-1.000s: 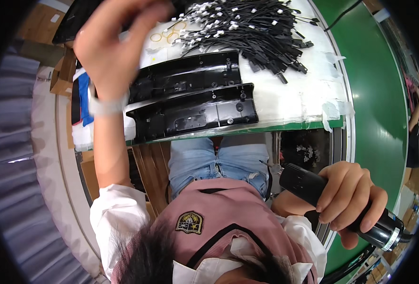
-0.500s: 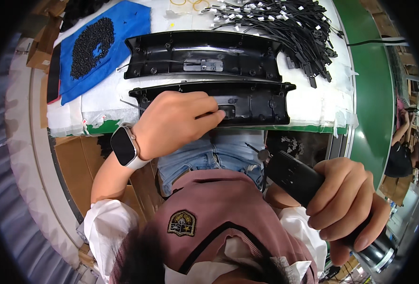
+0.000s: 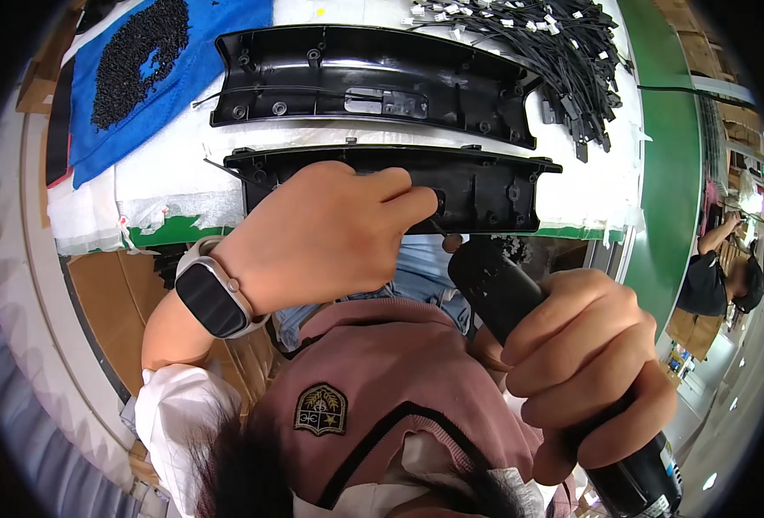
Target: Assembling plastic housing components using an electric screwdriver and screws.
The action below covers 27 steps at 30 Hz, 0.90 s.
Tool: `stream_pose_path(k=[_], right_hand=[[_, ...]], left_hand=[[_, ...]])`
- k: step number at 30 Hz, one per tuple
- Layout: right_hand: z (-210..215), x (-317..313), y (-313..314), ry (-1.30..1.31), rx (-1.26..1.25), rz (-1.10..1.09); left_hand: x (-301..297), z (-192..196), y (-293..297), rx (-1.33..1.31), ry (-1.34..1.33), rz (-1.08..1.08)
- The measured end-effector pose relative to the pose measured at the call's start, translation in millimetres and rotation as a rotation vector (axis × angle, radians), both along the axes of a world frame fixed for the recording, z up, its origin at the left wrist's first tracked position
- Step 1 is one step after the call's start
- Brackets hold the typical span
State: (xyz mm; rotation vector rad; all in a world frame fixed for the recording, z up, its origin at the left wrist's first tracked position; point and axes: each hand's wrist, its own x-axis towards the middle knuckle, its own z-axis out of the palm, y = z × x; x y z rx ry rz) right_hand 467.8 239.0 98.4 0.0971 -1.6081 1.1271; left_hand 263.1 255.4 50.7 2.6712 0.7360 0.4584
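The left grip [image 3: 334,229] hides part of the near black shell [image 3: 486,194]; the right grip [image 3: 589,363] covers the black tool's [image 3: 496,289] middle; beyond both, the top edge crops the cables [image 3: 563,65].

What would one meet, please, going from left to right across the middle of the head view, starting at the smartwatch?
Smartwatch → left hand, over the nearer black shell → right hand, gripping a black handheld tool → co-worker in dark clothing.

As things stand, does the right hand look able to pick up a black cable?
Probably not: the right hand is closed around the black handheld tool, though the cable pile looks uncovered.
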Motion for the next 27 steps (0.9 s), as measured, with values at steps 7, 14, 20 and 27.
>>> stream_pose_path(k=[7,14,20,27], right_hand=[[2.4,1.1,4.1,-0.154,-0.064,-0.043],[5.2,-4.0,9.6,-0.226,-0.076,-0.013],[12.0,-6.5,16.6,-0.336,-0.093,0.019],[11.2,-17.0,10.0,-0.378,-0.031,-0.06]], left_hand=[[-0.3,-0.1,3.9,-0.03,-0.002,-0.029],[-0.7,-3.7,1.9,-0.053,-0.047,0.013],[-1.4,-2.5,2.9,-0.048,-0.092,0.005],[-2.6,-1.7,-6.0,-0.004,-0.066,0.078]])
